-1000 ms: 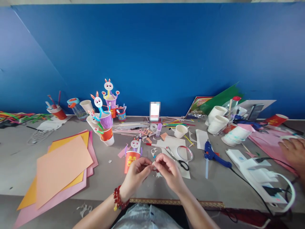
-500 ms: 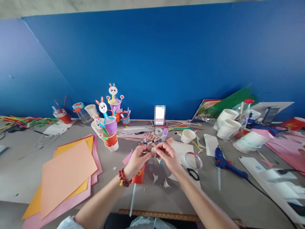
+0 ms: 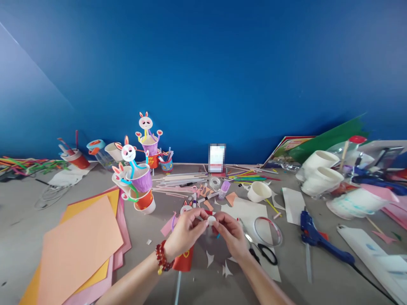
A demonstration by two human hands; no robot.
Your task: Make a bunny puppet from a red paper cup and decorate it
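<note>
Between the fingertips of both hands is a small white paper disc [image 3: 211, 220]. My left hand [image 3: 187, 226], with a red bead bracelet at its wrist, pinches the disc's left edge. On the right edge, the thumb and fingers of my right hand [image 3: 233, 235] are closed. Beneath my left hand lies a red paper cup [image 3: 183, 259] with a yellow heart mark, partly covered; a rabbit head [image 3: 186, 206] shows just beyond the hand. Scissors [image 3: 259, 245] with black handles lie right of my right hand. White paper scraps [image 3: 210, 258] are scattered below the hands.
Rabbit cup figures [image 3: 140, 178] stand at the left, behind stacked coloured paper [image 3: 79, 241]. To the right are a tape roll [image 3: 267, 231], a blue glue gun [image 3: 318, 237] with its cord, a power strip [image 3: 365, 250] and white cups [image 3: 321, 169]. Straws [image 3: 181, 178] lie near the wall.
Both hands appear lower in the view, still holding the disc, which now faces me more fully. The whole scene has shifted as the head moved, and more of the scissors shows.
</note>
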